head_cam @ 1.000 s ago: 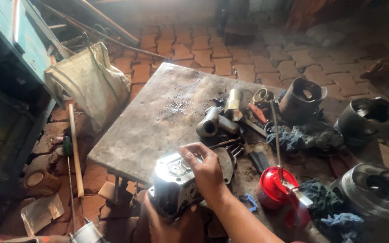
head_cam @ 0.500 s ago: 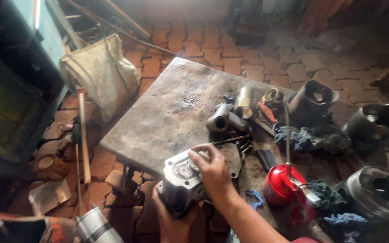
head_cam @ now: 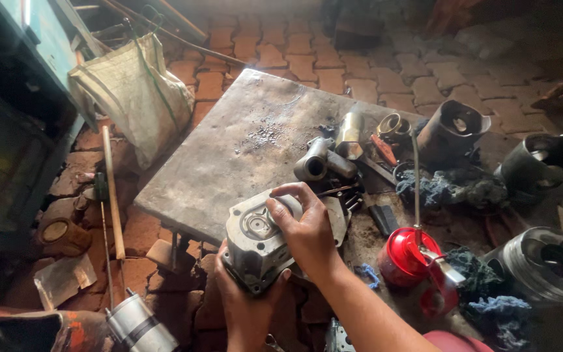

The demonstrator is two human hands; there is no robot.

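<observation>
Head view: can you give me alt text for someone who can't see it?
Both hands, left hand beneath and right hand on top, hold a grey cast-metal housing at the near edge of a worn metal work table, with a red oil can and greasy engine parts nearby.

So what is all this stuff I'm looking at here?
metal housing: one, grey, at the table's near edge, held in both hands
table: one, grey metal top, centre, on a brick floor
short pipes: a few, grey, mid-table
oil can: one, red with a long spout, right of the housing
rags: several, dark blue, right side
cylinder sleeves: three or so, dark metal, far right
sack: one, off-white, left of the table
hammer: one, wooden handle, on the floor at left
left hand: under the housing, at its near side
right hand: on top of the housing, fingers over its face
</observation>
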